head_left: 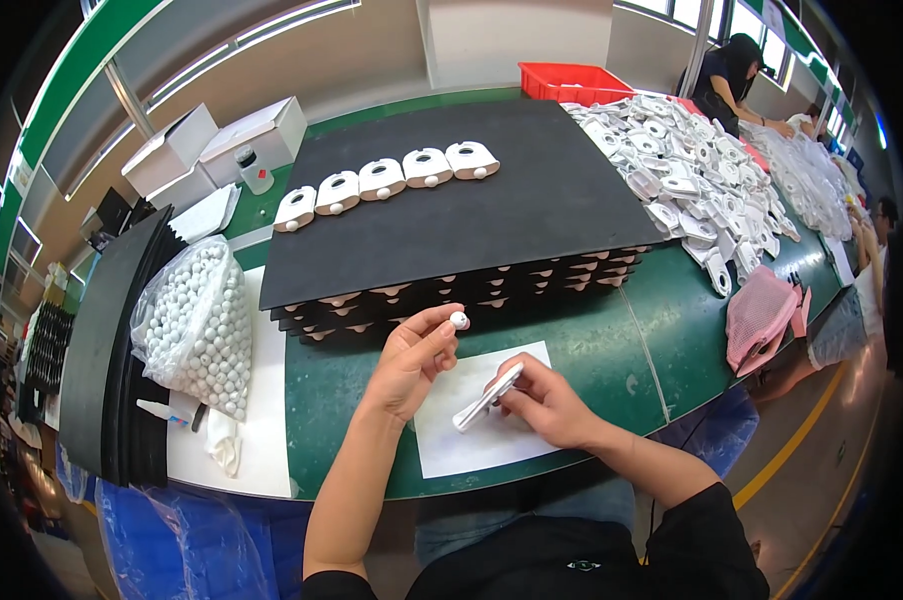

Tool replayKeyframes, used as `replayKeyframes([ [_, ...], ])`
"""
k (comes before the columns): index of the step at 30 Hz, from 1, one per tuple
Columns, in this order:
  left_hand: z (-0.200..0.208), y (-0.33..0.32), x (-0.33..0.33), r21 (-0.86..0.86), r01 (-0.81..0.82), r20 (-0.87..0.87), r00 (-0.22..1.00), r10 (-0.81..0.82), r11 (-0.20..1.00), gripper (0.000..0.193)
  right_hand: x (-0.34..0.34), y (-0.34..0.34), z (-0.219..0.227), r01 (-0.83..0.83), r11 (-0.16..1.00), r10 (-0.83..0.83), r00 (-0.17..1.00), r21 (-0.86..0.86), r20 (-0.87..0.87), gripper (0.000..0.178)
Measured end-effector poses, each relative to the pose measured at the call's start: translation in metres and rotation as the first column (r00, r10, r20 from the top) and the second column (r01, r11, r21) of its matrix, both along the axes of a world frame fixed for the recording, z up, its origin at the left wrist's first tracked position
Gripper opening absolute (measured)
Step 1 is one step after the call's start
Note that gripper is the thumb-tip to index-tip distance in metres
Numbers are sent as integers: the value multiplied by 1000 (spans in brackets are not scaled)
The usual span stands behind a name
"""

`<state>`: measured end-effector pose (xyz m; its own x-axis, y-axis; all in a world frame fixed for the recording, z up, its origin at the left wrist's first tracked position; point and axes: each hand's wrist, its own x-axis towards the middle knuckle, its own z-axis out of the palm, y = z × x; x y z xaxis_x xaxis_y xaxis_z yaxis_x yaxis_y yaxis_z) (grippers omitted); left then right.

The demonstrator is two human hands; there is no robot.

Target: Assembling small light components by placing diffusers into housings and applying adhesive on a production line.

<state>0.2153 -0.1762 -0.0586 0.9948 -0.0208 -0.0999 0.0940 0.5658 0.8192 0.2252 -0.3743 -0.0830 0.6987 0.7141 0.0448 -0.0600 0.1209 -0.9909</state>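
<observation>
Between the thumb and fingertips of my left hand (414,362) is a small white ball (460,320), raised just in front of the stacked black boards. My right hand (552,405) grips a flat white plastic part (485,400), tilted, its near end pointing down to the left. Both hands are over a white paper sheet (472,445) on the green table (597,350). Beyond them, on the top black board (432,225), several white parts with round holes (381,180) stand in a row, each with a white ball at its near edge.
A clear bag of white balls (197,325) lies left, near a small glue bottle (164,411) and upright black boards (107,350). Loose white parts (682,165) heap at right, beside a red bin (572,82) and pink pouch (762,318). A person (722,85) works beyond.
</observation>
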Motion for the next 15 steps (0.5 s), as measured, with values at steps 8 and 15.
replayKeyframes([
  [8, -2, -4, -3, 112, 39, -24, 999, -37, 993, 20, 15, -11, 0, 55, 948, 146, 801, 315, -581, 18],
  [15, 6, -10, -6, 149, 108, -19, 994, -106, 983, 29, 20, -15, 2, 167, 909, 83, 824, 381, -560, 23],
])
